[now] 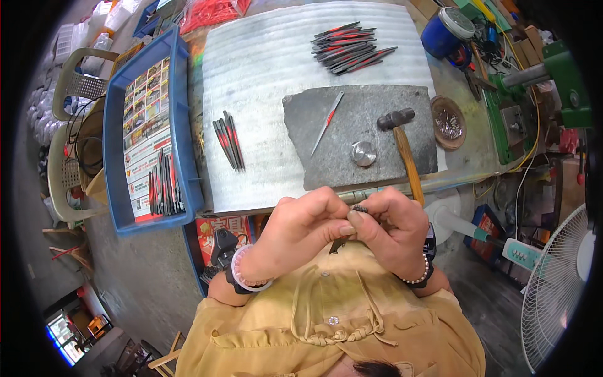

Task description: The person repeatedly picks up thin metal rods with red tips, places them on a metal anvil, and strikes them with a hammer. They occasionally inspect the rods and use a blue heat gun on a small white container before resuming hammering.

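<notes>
My left hand (304, 221) and my right hand (394, 221) meet in front of my chest, just off the table's near edge. Both are closed, fingertips pinching a small dark piece (338, 245). Its end pokes out below the fingers and a dark bit shows above; the fingers hide the rest, so its kind is unclear. On the grey stone slab (339, 132) beyond lie a wooden-handled hammer (409, 163), a round shiny metal block (363, 153) and a slim pointed tool (328, 122), silver with a red middle.
Black-and-red slim pieces lie in a large pile (352, 48) at the back and a small group (228, 142) at left, on white foam sheeting (251, 75). More fill part of a blue tray (113, 138). A bowl (448, 122), green press (565, 88) and fan (559, 283) stand right.
</notes>
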Action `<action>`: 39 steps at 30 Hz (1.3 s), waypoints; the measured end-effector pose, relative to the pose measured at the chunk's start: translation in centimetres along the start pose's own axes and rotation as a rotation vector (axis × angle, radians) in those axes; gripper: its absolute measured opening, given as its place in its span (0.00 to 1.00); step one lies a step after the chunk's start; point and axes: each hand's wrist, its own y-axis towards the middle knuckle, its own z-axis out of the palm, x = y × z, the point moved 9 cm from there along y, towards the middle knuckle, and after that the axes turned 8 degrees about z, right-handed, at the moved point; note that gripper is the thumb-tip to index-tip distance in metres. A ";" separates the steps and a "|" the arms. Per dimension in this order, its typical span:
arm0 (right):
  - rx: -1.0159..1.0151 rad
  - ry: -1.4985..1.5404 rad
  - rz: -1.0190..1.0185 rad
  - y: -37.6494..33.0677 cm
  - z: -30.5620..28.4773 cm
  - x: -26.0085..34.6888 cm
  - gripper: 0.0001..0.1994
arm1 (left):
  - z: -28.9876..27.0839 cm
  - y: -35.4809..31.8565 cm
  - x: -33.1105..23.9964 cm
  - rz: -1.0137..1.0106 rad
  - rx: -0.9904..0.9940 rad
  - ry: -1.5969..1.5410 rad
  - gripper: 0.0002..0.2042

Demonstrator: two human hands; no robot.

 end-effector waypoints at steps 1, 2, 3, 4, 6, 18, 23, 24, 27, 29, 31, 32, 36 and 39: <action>0.021 0.079 0.078 0.1 0.2 -0.6 0.06 | 0.2 0.0 0.2 -0.025 0.010 -0.060 0.07; 0.028 0.162 0.157 0.1 0.3 -1.2 0.06 | 0.4 0.0 0.3 -0.049 0.019 -0.121 0.07; 0.039 0.262 0.220 0.1 0.5 -1.7 0.06 | 0.6 0.0 0.5 -0.074 0.027 -0.183 0.07; 0.045 0.266 0.300 0.0 0.6 -2.3 0.07 | 0.8 0.0 1.0 -0.132 0.014 -0.274 0.07; 0.034 0.387 0.454 0.0 0.8 -3.8 0.07 | 1.2 -0.2 2.0 -0.253 -0.015 -0.464 0.08; 0.065 0.716 0.589 0.2 2.3 -8.1 0.09 | 1.6 -0.3 4.9 -0.504 0.013 -0.647 0.07; 0.045 0.712 0.557 0.2 2.2 -7.8 0.10 | 2.0 -0.2 4.8 -0.496 0.068 -0.781 0.07; 0.047 0.734 0.563 0.1 2.3 -7.8 0.10 | 2.1 -0.1 4.9 -0.502 0.091 -0.792 0.07; 0.044 0.775 0.556 0.0 2.4 -7.6 0.10 | 2.6 0.0 4.7 -0.505 0.166 -0.867 0.09; 0.029 0.786 0.552 -0.1 2.4 -7.5 0.10 | 2.5 0.0 5.0 -0.515 0.163 -0.862 0.09; 0.002 0.790 0.555 -0.2 2.3 -7.5 0.10 | 2.6 0.0 5.0 -0.517 0.167 -0.865 0.09; 0.002 0.800 0.547 -0.2 2.3 -7.4 0.10 | 2.6 0.1 4.9 -0.514 0.172 -0.871 0.09; -0.007 0.804 0.497 -0.4 2.3 -6.7 0.10 | 2.7 0.1 4.4 -0.508 0.205 -0.853 0.09; -0.024 0.778 0.452 -0.7 2.2 -5.9 0.09 | 2.4 0.1 4.1 -0.487 0.206 -0.778 0.09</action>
